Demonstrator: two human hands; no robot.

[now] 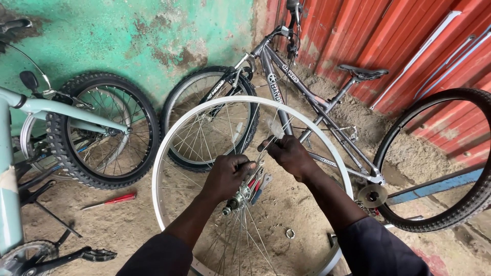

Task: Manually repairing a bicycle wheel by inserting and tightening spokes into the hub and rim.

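Observation:
A bare silver bicycle rim (204,110) with thin spokes stands upright in front of me, its hub (236,202) low in the middle. My left hand (227,174) is closed around spokes just above the hub, next to a red-handled tool (254,183). My right hand (289,153) pinches a spoke a little higher and to the right. Both sleeves are dark.
A grey bicycle (307,97) leans on the red corrugated wall. A pale blue bicycle (61,110) with a knobbly tyre stands left. A loose black tyre (475,199) is at right. A red screwdriver (110,201), a nut (290,233) and a sprocket (372,195) lie on sandy ground.

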